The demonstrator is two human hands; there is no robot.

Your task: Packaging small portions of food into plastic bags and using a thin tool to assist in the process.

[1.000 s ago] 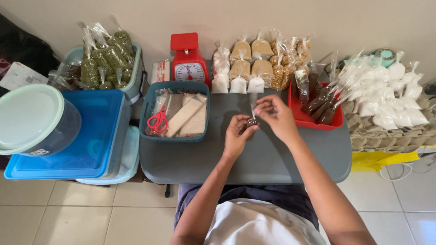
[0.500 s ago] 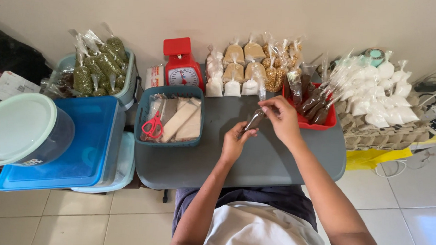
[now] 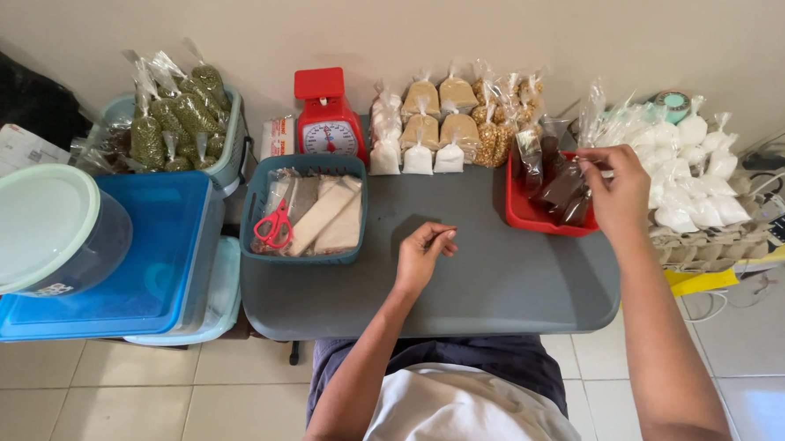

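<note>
The right hand (image 3: 621, 188) is pinching the top of a small dark-filled bag (image 3: 560, 185) in a narrow grip, over the red tray (image 3: 534, 220) at the far right of the grey desk (image 3: 495, 287). The left hand (image 3: 422, 255) is hovering mid-desk, fingertips pinched, holding nothing visible, right of the teal basket (image 3: 259, 241).

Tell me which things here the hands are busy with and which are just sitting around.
In use: right hand at the dark packets in the red tray; left hand resting on the grey table.
Lying about: red scale, scissors, white packets, green packets, blue box.
</note>
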